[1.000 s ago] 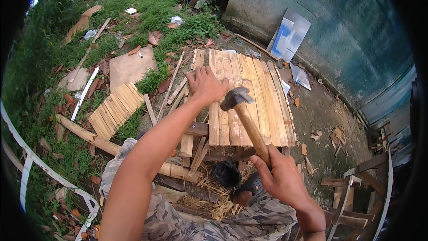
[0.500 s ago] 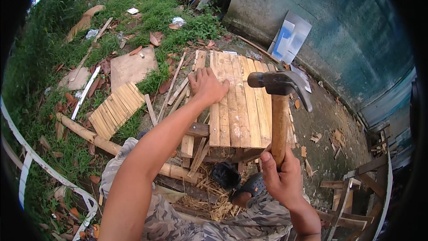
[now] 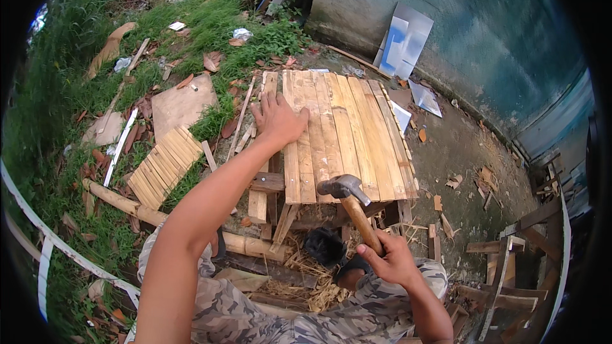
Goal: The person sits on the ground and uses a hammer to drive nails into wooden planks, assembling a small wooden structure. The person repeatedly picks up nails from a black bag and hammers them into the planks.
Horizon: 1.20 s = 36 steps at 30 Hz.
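A panel of pale wooden slats (image 3: 347,130) lies in front of me on a low wooden support. Flat on its left edge rests my left hand (image 3: 279,121), fingers stretched out across the slats. My right hand (image 3: 390,258) is wrapped around the wooden handle of a claw hammer (image 3: 362,220), near the handle's lower end. The dark hammer head hangs around the panel's near edge; whether it touches the wood I cannot tell. Small nail heads show on the slats near that edge.
A smaller slat panel (image 3: 164,167) lies on the grass at left, beside a bamboo pole (image 3: 127,202). Beneath the support are a black bag (image 3: 324,246) and wood shavings. A painted wall (image 3: 472,44) runs along the right, with wooden frames (image 3: 500,280) at lower right.
My right hand has brought the hammer down and to the left, from upright above the panel to its near edge. My left hand stays on the slats. The whole view has shifted slightly.
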{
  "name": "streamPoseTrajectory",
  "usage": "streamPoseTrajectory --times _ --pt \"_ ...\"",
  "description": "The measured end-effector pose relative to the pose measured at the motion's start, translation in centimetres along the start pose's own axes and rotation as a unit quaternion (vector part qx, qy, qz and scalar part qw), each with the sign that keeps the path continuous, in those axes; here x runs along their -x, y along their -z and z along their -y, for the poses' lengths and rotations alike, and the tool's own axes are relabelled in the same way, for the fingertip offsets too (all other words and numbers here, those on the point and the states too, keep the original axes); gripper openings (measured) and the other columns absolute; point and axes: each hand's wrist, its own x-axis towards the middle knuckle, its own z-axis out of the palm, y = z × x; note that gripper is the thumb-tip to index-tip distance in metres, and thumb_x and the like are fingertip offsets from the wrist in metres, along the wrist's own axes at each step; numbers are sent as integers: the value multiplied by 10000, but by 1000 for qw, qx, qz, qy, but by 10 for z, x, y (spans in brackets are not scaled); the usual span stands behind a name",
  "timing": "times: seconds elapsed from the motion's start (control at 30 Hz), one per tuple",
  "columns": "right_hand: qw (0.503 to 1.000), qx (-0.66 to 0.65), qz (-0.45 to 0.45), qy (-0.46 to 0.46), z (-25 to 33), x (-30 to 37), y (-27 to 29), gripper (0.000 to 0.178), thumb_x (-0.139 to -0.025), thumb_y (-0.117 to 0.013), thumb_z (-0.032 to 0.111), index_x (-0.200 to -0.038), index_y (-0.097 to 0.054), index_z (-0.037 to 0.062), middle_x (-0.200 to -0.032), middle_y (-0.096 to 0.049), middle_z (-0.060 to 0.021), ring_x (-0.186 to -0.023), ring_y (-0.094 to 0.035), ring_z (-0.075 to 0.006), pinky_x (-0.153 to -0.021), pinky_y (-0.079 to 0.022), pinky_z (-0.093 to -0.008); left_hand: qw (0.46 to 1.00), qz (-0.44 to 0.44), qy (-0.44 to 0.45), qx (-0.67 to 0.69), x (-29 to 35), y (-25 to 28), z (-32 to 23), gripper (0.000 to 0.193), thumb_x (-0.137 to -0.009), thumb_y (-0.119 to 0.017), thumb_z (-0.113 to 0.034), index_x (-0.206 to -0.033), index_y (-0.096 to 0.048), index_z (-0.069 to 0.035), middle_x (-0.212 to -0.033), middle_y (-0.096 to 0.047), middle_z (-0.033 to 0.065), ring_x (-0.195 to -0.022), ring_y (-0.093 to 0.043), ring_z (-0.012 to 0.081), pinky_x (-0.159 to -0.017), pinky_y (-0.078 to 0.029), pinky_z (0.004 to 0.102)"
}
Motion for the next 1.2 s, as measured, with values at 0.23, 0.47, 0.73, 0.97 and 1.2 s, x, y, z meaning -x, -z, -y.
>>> streamPoseTrajectory --times 0.23,0.47,0.73,0.97,1.2 --pt "962 191 196 -24 -47 24 4 466 -947 -648 490 -933 -663 24 -673 -643 -229 -675 -652 -453 -617 -496 -524 962 -77 -240 103 17 65 -10 471 -957 -628 -337 -1256 -600 26 -1227 -639 205 -1208 -559 351 -1035 -417 477" --pt "920 302 228 -101 -83 47 -11 235 -884 -670 253 -904 -751 34 -819 -734 -181 -786 -734 -362 -700 -584 -465 798 -7 -592 115 157 116 -41 155 -873 -745 -203 -816 -642 -102 -640 -542 0 -601 -528 157 -550 -414 307" --pt "937 276 128 -172 -108 70 12 321 -850 -731 319 -937 -692 12 -790 -701 -212 -779 -696 -419 -692 -545 -515 621 371 -690 -4 262 -18 52 147 -853 -649 -219 -791 -608 -92 -762 -640 48 -799 -674 237 -673 -537 370" --pt "931 268 113 -219 -124 98 11 318 -846 -738 308 -926 -693 3 -783 -696 -219 -776 -689 -428 -715 -540 -520 783 402 -472 -50 251 -159 61 204 -894 -626 -234 -932 -712 -54 -893 -700 104 -898 -697 315 -763 -561 443" --pt "924 254 139 -251 -126 107 -3 329 -851 -740 324 -914 -701 3 -762 -694 -216 -754 -694 -419 -693 -540 -520 868 435 -215 105 297 -215 14 266 -970 -621 -270 -1113 -728 -73 -1109 -681 123 -1089 -628 326 -952 -507 451"
